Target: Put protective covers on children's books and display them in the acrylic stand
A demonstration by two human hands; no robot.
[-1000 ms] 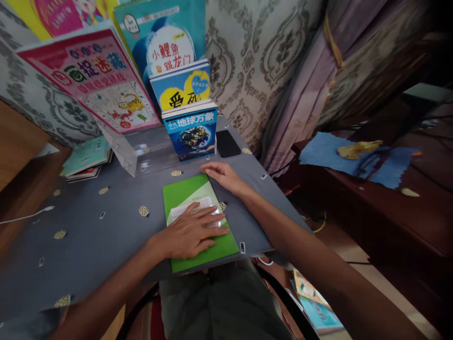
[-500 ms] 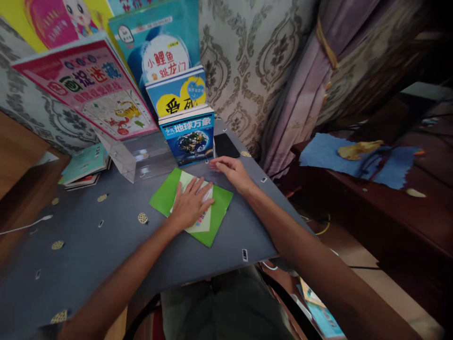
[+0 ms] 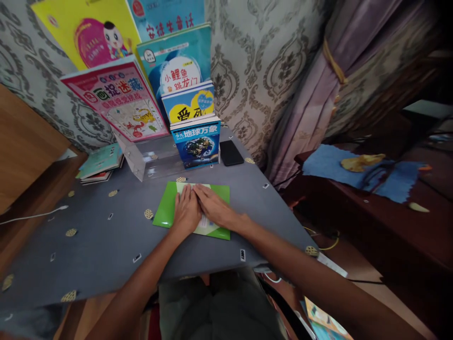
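A green sheet or thin booklet (image 3: 164,208) with a pale panel on it lies on the grey patterned tablecloth (image 3: 116,245) in front of me. My left hand (image 3: 187,210) rests flat on its middle, fingers stretched toward the far edge. Beside it, my right hand (image 3: 214,205) also lies flat on the pale panel, with the fingertips of both hands close together. Print on the panel shows only in part below the hands. Neither hand has its fingers wrapped round anything.
Behind the green piece, a clear stand (image 3: 136,158) holds several children's books, with a blue book (image 3: 198,146) in front. A black phone (image 3: 231,153) lies to their right. At left are stacked books (image 3: 101,163) and a white cable (image 3: 35,215). A blue cloth (image 3: 325,163) covers part of a side bench.
My right hand has come from the table by the phone onto the green piece, next to my left hand. The green piece has turned squarer to me. The camera view has shifted.
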